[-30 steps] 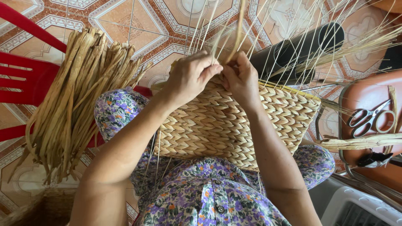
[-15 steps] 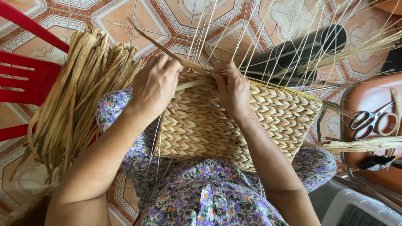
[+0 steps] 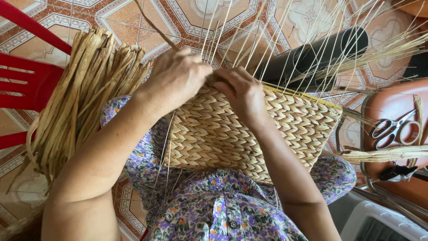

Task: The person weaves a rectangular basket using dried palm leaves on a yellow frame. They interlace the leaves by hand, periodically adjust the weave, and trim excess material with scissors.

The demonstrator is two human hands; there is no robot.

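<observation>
A half-woven straw basket (image 3: 240,134) rests on my lap, its thin upright stakes (image 3: 276,40) fanning away from me. My left hand (image 3: 176,78) sits at the basket's top left edge, fingers closed on a flat straw strand (image 3: 156,27) that rises up to the left. My right hand (image 3: 243,91) presses on the upper rim beside it, fingers curled around the weave. The two hands nearly touch.
A thick bundle of dried straw strands (image 3: 84,98) hangs over a red plastic chair (image 3: 26,76) at left. A black tube (image 3: 312,56) lies behind the basket. Scissors (image 3: 394,129) rest on a brown stool (image 3: 401,111) at right. A white crate (image 3: 383,221) sits at lower right.
My left hand slid back right along the rim toward my right hand, pulling the straw strand with it. The basket stays on my lap.
</observation>
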